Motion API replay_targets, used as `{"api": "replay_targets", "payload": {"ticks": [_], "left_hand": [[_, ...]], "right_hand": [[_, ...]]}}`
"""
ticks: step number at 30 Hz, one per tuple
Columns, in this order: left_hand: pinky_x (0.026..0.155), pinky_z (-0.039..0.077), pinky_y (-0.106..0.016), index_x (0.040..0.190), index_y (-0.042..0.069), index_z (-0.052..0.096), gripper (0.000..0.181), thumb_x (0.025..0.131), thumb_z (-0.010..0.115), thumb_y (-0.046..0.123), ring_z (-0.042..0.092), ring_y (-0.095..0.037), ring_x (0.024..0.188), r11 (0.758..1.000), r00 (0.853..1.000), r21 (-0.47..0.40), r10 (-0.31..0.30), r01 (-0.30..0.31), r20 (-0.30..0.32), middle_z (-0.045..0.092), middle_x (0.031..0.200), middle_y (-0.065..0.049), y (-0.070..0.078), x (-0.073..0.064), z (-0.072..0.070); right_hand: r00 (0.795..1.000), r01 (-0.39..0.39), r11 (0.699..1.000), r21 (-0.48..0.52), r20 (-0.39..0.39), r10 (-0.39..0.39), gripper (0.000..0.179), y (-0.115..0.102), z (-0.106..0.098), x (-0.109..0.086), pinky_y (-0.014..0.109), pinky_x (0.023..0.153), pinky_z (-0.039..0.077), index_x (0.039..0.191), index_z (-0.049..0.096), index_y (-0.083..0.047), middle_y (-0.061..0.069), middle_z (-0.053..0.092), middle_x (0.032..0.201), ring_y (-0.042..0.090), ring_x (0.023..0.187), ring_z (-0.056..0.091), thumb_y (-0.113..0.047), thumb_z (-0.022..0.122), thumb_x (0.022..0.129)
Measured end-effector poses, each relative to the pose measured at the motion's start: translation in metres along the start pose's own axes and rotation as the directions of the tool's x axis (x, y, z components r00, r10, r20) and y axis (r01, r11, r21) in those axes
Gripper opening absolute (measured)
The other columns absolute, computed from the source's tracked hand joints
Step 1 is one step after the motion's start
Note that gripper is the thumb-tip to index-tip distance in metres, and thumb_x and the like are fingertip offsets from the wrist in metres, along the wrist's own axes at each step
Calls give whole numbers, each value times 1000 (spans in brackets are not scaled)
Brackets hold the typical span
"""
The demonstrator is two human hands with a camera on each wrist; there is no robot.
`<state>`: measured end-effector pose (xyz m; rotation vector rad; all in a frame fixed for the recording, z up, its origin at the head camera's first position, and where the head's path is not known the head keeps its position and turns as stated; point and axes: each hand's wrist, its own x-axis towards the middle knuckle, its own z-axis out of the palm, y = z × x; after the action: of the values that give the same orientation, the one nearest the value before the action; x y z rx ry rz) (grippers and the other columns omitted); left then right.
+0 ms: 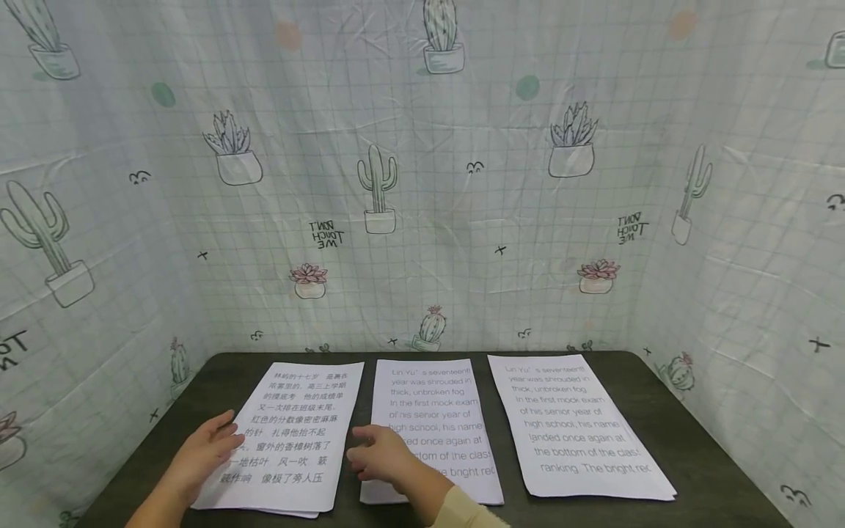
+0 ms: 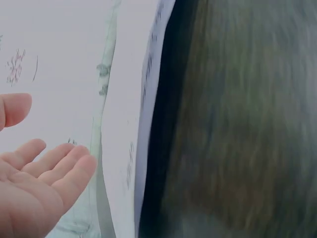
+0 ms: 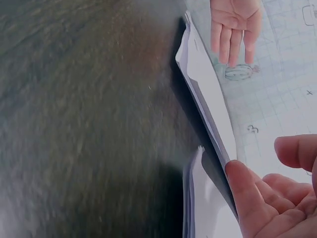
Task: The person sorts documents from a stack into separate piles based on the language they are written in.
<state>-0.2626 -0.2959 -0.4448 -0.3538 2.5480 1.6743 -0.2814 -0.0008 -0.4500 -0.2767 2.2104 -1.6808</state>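
While the left hand [image 1: 203,452] and right hand [image 1: 383,456] are spread loosely, pinching nothing, the left papers [image 1: 290,444] lie between them, the middle papers [image 1: 432,403] under the right hand, all flat, printed side up, perhaps for easy reading.

White, Chinese-printed paper stack [image 1: 290,433], near edges misaligned, on the dark table [image 1: 221,383]'s left.

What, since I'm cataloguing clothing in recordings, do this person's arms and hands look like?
The left hand and right hand are bare: no gloves or rings show. A plain, pale cream fabric sleeve covers part of the right forearm, stopping short of the wrist. The left forearm is bare as far as the head view shows.
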Motion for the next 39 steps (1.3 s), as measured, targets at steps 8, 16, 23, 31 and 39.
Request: {"api": "replay_targets", "payload": {"ticks": [8,16,23,31,39], "left_hand": [[110,40,-54,150,-10,20,66,99,51,16,33,-48,140,999,999,-3,51,-51,-4,26,152,-37,13,-2,27],[104,48,-50,149,-8,26,61,97,54,11,43,-46,135,995,995,-48,94,-92,25,35,148,-36,20,1,52],[99,52,-46,147,-5,33,60,94,58,8,51,-44,128,990,992,-79,118,-114,49,42,144,-34,28,2,81],[94,55,-45,144,-7,40,59,90,62,3,58,-43,121,974,986,-193,139,-118,96,50,138,-34,38,1,112],[96,55,-42,145,-12,32,66,90,64,6,55,-42,124,948,950,-293,196,-120,243,44,141,-38,44,5,134]], "right_hand": [[1000,2,999,40,3,-3,50,3,-15,-5,39,71,61,133,54,6,15,68,100,29,88,72,-4,65,85],[1000,-4,1000,-7,14,4,52,9,-38,-10,40,74,61,136,53,3,12,69,100,24,88,70,-8,66,86],[1000,5,999,-31,18,-5,52,16,-58,-16,40,77,61,137,51,5,12,69,103,23,90,69,-10,64,89],[1000,4,1000,-18,1,-4,56,23,-85,-26,39,78,61,140,47,7,16,68,108,20,92,68,-11,65,90],[1000,9,1000,15,-23,-9,59,30,-113,-34,39,80,61,142,41,10,22,66,112,21,94,69,-12,64,92]]}}
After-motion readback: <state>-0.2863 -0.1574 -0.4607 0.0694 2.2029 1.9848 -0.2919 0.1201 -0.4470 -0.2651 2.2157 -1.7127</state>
